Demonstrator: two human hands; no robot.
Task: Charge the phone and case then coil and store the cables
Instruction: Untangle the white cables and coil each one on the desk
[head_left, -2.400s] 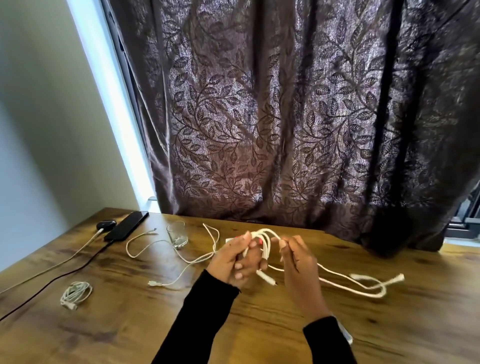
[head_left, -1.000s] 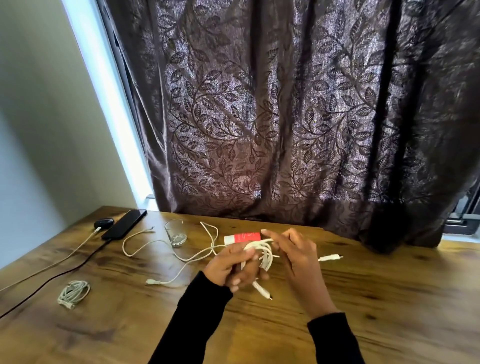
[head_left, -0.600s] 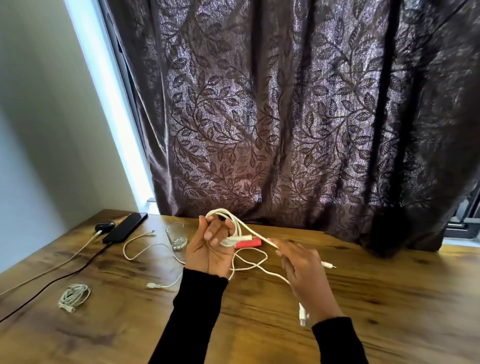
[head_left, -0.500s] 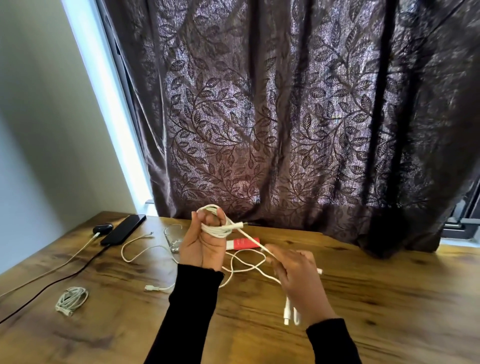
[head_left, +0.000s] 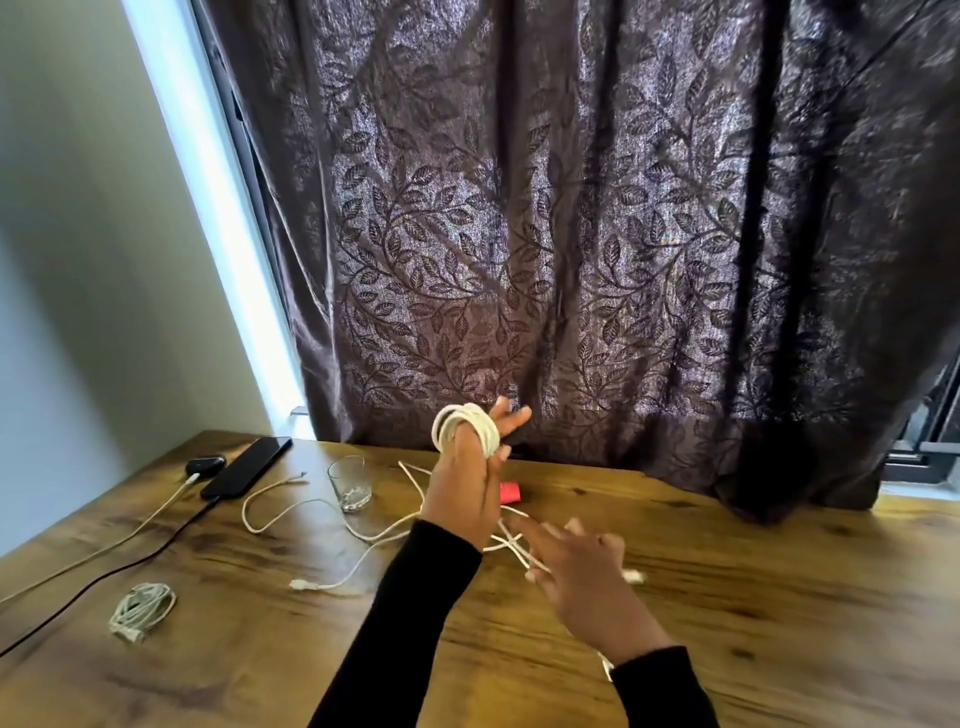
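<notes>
The left hand (head_left: 462, 493) is raised above the brown wooden surface (head_left: 753, 597), its fingers straight and pointing up toward the dark leaf-patterned curtain (head_left: 571, 234). Several turns of thick white charging cable (head_left: 467, 428) are wound round those fingers, and the cable's loose length trails down to the right hand (head_left: 582, 577). That hand is blurred; its fingers look spread, the cable runs across them, and a white plug (head_left: 634, 576) shows just beyond, but whether they pinch it cannot be told.

At the far left corner of the surface lie a black slab-shaped phone (head_left: 247, 466) and a small dark rounded case (head_left: 206, 462), each with a lead at its near end. A thin white cable (head_left: 291, 512) sprawls loosely beside a short clear drinking glass (head_left: 350, 483). A small red object (head_left: 510, 492) lies behind the left wrist. A coiled white cable bundle (head_left: 141, 612) rests near the left front.
</notes>
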